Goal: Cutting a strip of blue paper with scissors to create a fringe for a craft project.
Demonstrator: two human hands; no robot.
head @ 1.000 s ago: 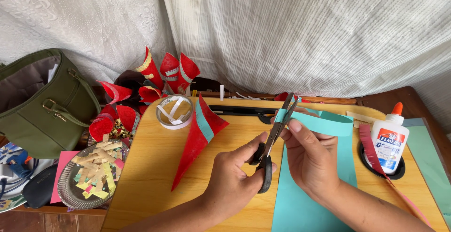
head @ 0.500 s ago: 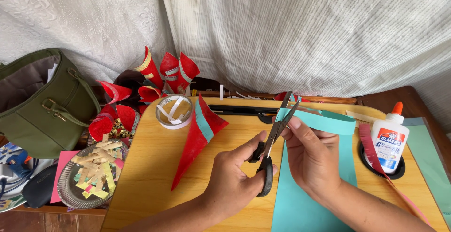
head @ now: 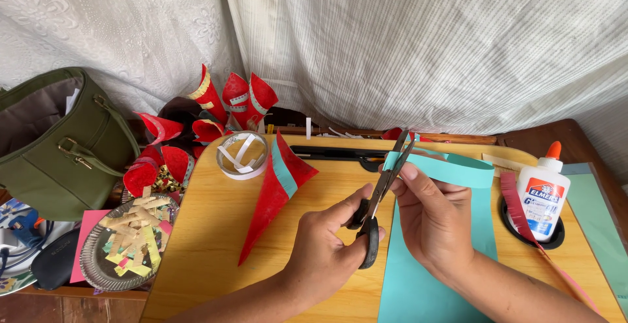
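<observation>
Here the left hand [head: 324, 257] grips the scissors [head: 379, 192], blades up and closed on the teal paper [head: 451, 169], ready to cut. The right hand [head: 432, 221] pinches the paper and lifts it over the tray [head: 216, 231], holding it steady.

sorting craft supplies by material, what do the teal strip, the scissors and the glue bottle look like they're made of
Teal strip: apparently thin matte paper, since it curls into a loop in the right hand.
Scissors, in the left hand: dark blades, probably metal, with black handles that look like plastic.
Glue bottle: white, slightly glossy body and orange cap, likely plastic.
</observation>
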